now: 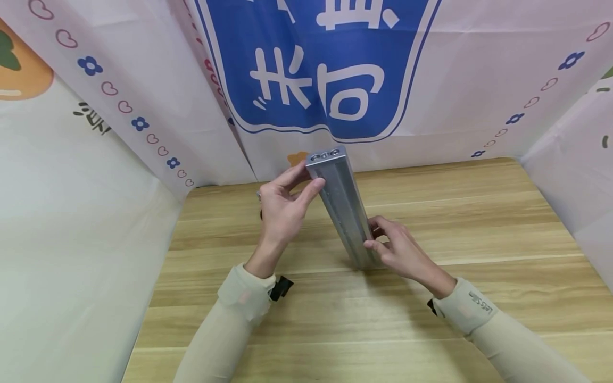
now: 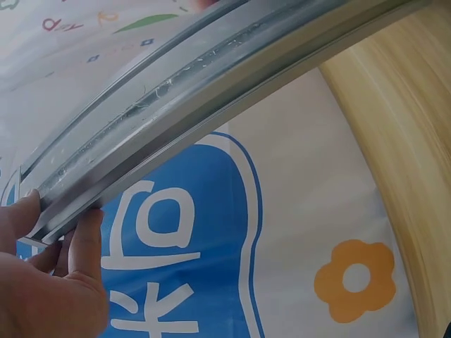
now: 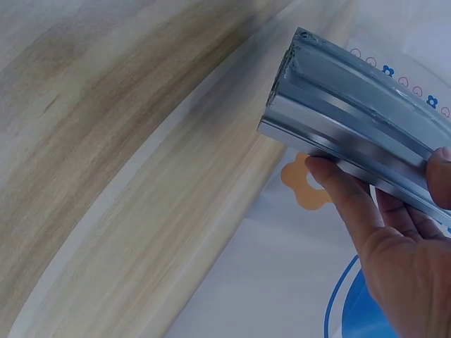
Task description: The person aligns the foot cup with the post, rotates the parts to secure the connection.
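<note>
A long silver aluminium profile [image 1: 339, 199] with lengthwise grooves stands tilted in the head view, its top end leaning left and its lower end close over the table. Round holes show in its top end face. My left hand [image 1: 282, 213] grips the profile near that top end, thumb on the front face and fingers behind; the left wrist view shows the same pinch on the metal bar [image 2: 158, 116]. Lower down, my right hand [image 1: 401, 251] holds the right side between thumb and fingers. Grooves and a rough-looking cut end of the profile [image 3: 345, 105] appear in the right wrist view.
The wood-grain table [image 1: 306, 324] spreads beneath both hands. Behind it hangs a white printed cloth [image 1: 445, 106] with a blue emblem [image 1: 383, 101]. More white cloth [image 1: 72, 239] closes off the left side. Dark straps [image 1: 281, 288] show at the wrists.
</note>
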The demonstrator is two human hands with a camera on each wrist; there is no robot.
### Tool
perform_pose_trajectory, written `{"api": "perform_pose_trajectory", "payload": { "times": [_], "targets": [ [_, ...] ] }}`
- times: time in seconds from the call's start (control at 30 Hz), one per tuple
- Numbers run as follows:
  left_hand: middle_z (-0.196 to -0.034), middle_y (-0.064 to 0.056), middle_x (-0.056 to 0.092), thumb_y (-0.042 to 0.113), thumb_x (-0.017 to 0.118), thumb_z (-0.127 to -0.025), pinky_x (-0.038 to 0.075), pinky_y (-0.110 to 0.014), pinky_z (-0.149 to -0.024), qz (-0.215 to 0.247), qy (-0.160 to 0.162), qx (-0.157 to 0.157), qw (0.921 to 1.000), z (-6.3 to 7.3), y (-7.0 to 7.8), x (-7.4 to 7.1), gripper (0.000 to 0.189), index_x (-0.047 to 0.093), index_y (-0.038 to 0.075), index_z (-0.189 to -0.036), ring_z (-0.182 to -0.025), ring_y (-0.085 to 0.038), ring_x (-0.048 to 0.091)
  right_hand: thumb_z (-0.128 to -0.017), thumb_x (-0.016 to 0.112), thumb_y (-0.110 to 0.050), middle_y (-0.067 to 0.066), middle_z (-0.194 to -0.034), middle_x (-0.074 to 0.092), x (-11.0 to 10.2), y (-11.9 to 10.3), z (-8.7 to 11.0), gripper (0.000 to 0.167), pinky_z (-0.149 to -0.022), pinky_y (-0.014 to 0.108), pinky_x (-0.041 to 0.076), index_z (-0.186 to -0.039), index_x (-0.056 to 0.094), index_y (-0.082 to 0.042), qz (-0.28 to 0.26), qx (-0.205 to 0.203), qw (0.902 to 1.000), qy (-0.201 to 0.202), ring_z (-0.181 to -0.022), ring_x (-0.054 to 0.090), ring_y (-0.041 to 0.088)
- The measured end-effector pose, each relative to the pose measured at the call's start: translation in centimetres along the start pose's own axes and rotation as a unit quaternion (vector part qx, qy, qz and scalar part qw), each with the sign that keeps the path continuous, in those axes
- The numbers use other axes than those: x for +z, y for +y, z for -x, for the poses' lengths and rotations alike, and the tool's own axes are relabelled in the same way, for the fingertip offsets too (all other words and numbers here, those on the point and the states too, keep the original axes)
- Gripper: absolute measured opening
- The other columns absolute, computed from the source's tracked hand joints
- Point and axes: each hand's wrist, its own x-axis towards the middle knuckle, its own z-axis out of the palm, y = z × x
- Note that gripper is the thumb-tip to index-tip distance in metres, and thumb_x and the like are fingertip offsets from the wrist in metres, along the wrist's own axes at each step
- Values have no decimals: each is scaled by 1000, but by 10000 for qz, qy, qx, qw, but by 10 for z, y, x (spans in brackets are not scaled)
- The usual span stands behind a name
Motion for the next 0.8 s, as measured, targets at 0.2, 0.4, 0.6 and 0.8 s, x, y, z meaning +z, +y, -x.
{"api": "perform_pose_trajectory", "payload": {
  "times": [0.2, 0.4, 0.6, 0.8],
  "targets": [
    [-122, -27, 72, -3, 75, -93, 64, -32, -92, 102, -215, 155, 9996, 2, 2, 2, 44, 65, -8, -136, -109, -14, 73, -98, 69, 0, 15, -115, 70, 3, 1, 0, 26, -83, 35, 67, -123, 63, -1, -107, 36, 9999, -59, -109, 71, 33],
    [-122, -27, 72, -6, 77, -90, 65, -34, -92, 145, -349, 358, 9986, 5, 3, 5, 43, 67, -9, -132, -111, -17, 74, -97, 69, 3, 17, -115, 70, 6, 2, -1, 26, -86, 34, 67, -122, 63, 0, -214, 76, 9997, -40, -110, 71, 36],
    [-123, -25, 73, -5, 78, -90, 65, -40, -93, 15, -442, 414, 9982, 7, 5, 9, 42, 69, -9, -131, -114, -33, 74, -95, 69, 6, 19, -112, 71, 8, 5, 0, 25, -86, 35, 67, -119, 63, 2, -350, -12, 9994, 28, -109, 72, 38],
    [-122, -25, 73, -5, 78, -89, 65, -37, -92, -82, -500, 447, 9977, 9, 7, 11, 43, 69, -9, -131, -113, -36, 74, -95, 68, 9, 20, -113, 72, 10, 8, 0, 27, -89, 37, 66, -120, 63, 3, -392, -58, 9992, 49, -108, 73, 38]
  ]
}}
